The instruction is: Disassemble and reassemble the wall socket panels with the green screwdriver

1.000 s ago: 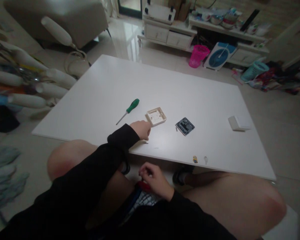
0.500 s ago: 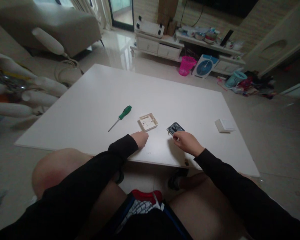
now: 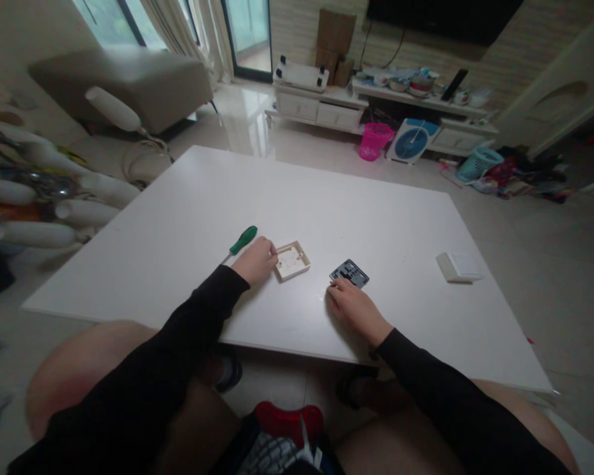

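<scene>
A cream square wall mounting box (image 3: 293, 261) lies open side up on the white table. At its left wall is my left hand (image 3: 257, 259), thumb and fingers closed on the edge. Part of a green-handled screwdriver (image 3: 243, 240) shows beside that hand; its tip is hidden behind the hand and sleeve. To the right lies a dark square panel (image 3: 350, 273) with cut-outs, its back seemingly facing up. My right hand (image 3: 351, 303) is at the panel's near edge with fingers curled together. Whatever is between those fingertips is too small to make out.
A small white box-like piece (image 3: 459, 266) lies near the right edge of the white table (image 3: 287, 191). Beyond the table are a pink basket (image 3: 375, 140), a blue-and-white fan (image 3: 410, 140) and a low cabinet (image 3: 317, 112). White padded bars (image 3: 34, 234) stand at the left.
My left hand has moved from the table's near side to the mounting box's left edge. My right hand has shifted left along the panel, which now seems to lie flat. The view has tilted up.
</scene>
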